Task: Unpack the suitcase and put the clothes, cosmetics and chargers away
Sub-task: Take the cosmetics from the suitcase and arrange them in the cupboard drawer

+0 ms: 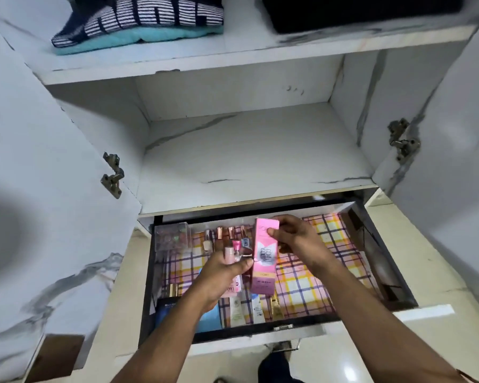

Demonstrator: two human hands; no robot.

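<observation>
Clothes [138, 23] lie folded on the upper shelf. Our left hand [221, 275] pinches small bottles [230, 254]; our right hand [293, 239] grips the pink box [263, 258] above the half-filled drawer [376, 261]. We judge cosmetics mostly stowed; chargers unseen.

top edge: striped folded clothes [138, 20] and black item [362, 12] cut off | lower centre: tubes [241, 310] partly behind left hand [221, 275], labels too small to read | bottom edge: dark shape [274, 366] unclear
</observation>
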